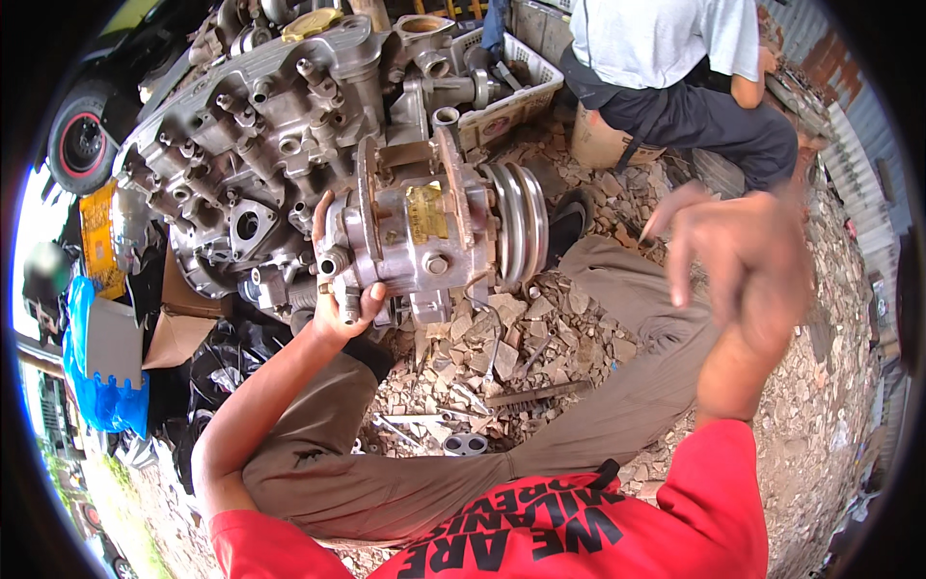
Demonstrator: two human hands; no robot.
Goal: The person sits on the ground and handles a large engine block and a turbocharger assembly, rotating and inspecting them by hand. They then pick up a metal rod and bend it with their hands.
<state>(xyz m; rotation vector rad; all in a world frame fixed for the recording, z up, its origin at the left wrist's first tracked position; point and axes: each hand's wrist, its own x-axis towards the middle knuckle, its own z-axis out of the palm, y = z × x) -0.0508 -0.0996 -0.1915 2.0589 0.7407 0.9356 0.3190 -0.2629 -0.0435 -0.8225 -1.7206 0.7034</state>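
Observation:
A metal compressor [413, 241], with mounting brackets, a yellowish label and a grooved pulley [516, 227] on its right end, is held up by my left hand [338, 304], whose fingers wrap its left end beside the hose fittings. My left hand's thumb shows below the fittings, and part of it is hidden behind the body. To the right of the pulley, apart from the compressor, my right hand [733, 256] is raised with loosely bent fingers spread apart, somewhat blurred, with nothing visible in it. A bent dark wire or rod [497, 338] shows below the compressor.
A large engine [270, 125] fills the upper left, beside a plastic crate [526, 92] of parts. A person [675, 96] sits at upper right. Cardboard [183, 328], blue plastic sheeting [82, 357] and a wheel [82, 135] are at left. Rubble [569, 299] and loose tools [405, 429] lie between my legs.

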